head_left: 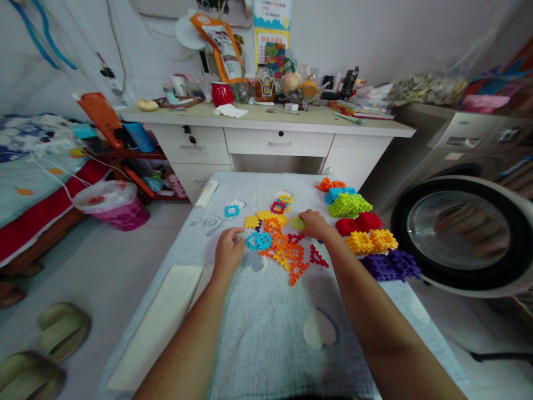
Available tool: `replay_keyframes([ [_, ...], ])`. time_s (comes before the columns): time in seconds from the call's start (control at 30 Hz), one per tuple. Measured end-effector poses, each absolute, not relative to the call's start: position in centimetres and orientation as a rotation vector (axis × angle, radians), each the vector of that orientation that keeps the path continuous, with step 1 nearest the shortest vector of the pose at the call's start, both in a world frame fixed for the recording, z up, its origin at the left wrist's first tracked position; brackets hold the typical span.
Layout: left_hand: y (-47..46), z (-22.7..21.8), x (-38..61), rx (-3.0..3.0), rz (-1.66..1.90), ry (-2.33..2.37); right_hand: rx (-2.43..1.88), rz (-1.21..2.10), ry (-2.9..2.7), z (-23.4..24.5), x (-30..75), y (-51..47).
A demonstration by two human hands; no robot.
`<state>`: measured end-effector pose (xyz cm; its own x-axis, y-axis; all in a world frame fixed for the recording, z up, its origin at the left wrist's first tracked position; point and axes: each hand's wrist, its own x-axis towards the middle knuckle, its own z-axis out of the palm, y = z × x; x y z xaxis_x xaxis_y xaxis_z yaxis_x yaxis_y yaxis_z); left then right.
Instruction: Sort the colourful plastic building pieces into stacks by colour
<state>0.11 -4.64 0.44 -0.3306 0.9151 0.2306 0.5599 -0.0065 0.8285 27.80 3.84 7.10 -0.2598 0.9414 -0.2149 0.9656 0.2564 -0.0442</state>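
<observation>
Left hand: your left hand [228, 248] sits at 8 o'clock of the loose heap [283, 247], fingers curled, tips beside the blue tiles [259, 240]. I cannot tell whether it grips one.
Right hand: your right hand [314, 224] is at 2 o'clock of the heap, fingers bent down onto a light-green tile [297, 223]. A firm pinch is not clear.
Handling: the toothed edges probably snag, so lift one tile straight up and steady its neighbours with the other hand.
Stacks: the colour piles run from 1 to 4 o'clock, from the green stack [347, 204] to the purple stack [389, 265].
Surface: the grey towel [266, 333] is soft, so tiles likely will not slide.
Room: a cluttered desk [266, 119] is at 12 o'clock, a washer door [462, 236] at 3, and a pink bin [112, 204] and a bed [25, 189] at 9 to 10.
</observation>
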Motion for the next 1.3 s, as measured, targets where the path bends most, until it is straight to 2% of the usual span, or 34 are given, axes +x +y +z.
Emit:
replay_keyframes([
  [0.17,-4.5,0.0,0.0,1.548,1.248,1.893,1.813,-0.164,2.385,8.3,27.2,4.0],
  [0.3,-4.5,-0.1,-0.1,1.575,1.237,1.895,1.835,-0.098,2.531,11.2,28.6,4.9],
  [0.43,-4.6,0.0,0.0,1.591,1.223,1.901,1.869,-0.076,2.687,15.2,33.0,5.7],
  [0.6,-4.7,0.2,0.1,1.608,1.19,1.906,2.067,-0.005,2.595,17.9,41.2,6.9],
  [0.87,-4.6,0.1,-0.1,1.644,1.146,1.91,2.113,0.126,2.343,15.0,49.4,8.4],
  [1.03,-4.5,-0.4,-0.4,1.661,1.139,1.91,2.108,0.09,2.295,13.1,50.1,9.3],
  [1.3,-4.5,-0.1,-0.3,1.648,1.133,1.916,1.979,0.052,2.296,12.9,49.0,10.7],
])
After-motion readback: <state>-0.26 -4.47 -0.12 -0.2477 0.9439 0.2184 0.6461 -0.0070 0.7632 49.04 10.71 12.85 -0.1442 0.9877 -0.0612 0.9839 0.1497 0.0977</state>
